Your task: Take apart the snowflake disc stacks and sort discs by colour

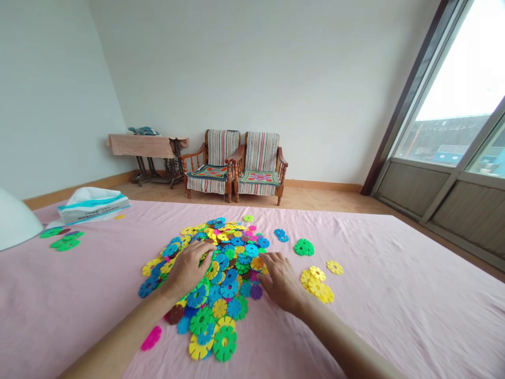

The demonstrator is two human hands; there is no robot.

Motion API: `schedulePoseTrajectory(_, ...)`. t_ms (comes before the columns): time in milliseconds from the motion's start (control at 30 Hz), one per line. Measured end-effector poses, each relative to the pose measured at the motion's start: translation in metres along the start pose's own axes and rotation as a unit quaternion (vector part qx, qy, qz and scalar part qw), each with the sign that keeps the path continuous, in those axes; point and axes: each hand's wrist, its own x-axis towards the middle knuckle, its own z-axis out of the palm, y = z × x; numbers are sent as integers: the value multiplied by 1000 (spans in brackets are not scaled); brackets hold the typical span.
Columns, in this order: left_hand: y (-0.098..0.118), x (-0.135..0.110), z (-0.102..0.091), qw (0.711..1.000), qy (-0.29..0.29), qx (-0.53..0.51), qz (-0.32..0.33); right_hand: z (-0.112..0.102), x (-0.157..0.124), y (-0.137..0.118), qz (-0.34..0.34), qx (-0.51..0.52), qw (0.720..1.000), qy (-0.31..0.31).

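Left hand (187, 268): your fingers (197, 249) lie spread on the heap, part open; whether they hold a disc, you cannot tell.
Right hand (281, 281): fingers (271, 259) curve against the heap's right edge; hold likewise unclear.
Plastic snowflake discs (223, 292): the bulk lies heaped mid-way on the pink bed sheet (374, 316).
Set apart: yellow discs (316, 281), green discs (303, 247) and blue discs (281, 235) to the right — more green discs (63, 241) to the left.

- From here, glossy, smooth plastic snowflake discs (224, 343) at 12 o'clock
- Matt, lightly creased pink cloth bedsheet (374, 326) beneath them
- Varnished wooden armchairs (260, 163) farther off at 12 o'clock, with matt striped cloth backs (223, 147)
- Smooth, pale paper tissue box (93, 206) at 10 o'clock
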Motion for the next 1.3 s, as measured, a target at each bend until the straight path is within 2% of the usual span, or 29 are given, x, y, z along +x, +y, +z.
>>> schedulePoseTrajectory(233,1,-1,0,1000,0,4,0,2,13,-10,34,-29,999,-11)
schedulePoseTrajectory(400,1,-1,0,1000,-1,4,1,8,3,-7,3,20,999,34)
schedulePoseTrajectory(567,3,0,-1,1000,-2,2,0,14,2,3,1,72,995,64)
schedulePoseTrajectory(767,5,0,-3,1000,-6,4,-2,2,0,-1,-53,49,997,23)
schedulePoseTrajectory(933,6,0,-3,1000,-8,4,-3,-4,-1,-3,-50,26,998,-22)
schedulePoseTrajectory(1300,6,1,-3,1000,-8,6,-2,9,5,7,-28,134,990,39)
